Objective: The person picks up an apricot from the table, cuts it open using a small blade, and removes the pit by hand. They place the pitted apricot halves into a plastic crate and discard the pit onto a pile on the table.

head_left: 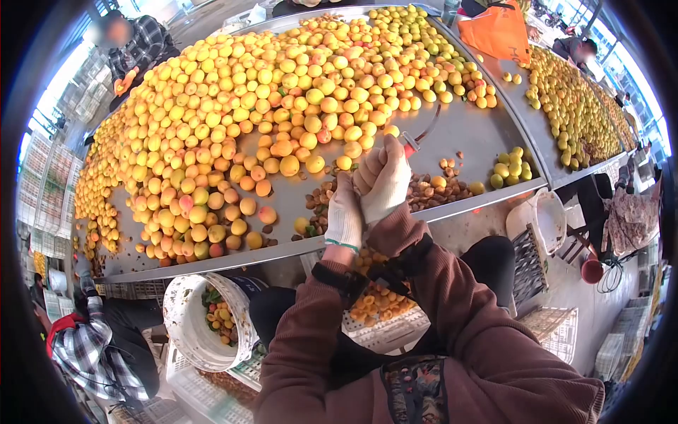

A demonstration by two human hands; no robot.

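My right hand (387, 178), in a white knit glove, is closed round the red handle of a curved knife (409, 146). Its thin blade points up and away over the metal table (462, 134). Pressed against it, my left hand (344, 212) is gloved too, with its fingers curled in; what they hold is hidden. Just beyond both hands spreads a big heap of yellow-orange apricots (289, 92). Brown apricot pits (434, 192) lie along the near edge of the table, either side of my hands. Below my forearms, a crate holds split apricot halves (381, 305).
A white bucket (180, 328) with some fruit and leaves stands left of my legs. Another white bucket (547, 219) is at right, beside a dark basket (531, 272). Greenish apricots (510, 168) sit at the table's right corner. Other people work around the tables.
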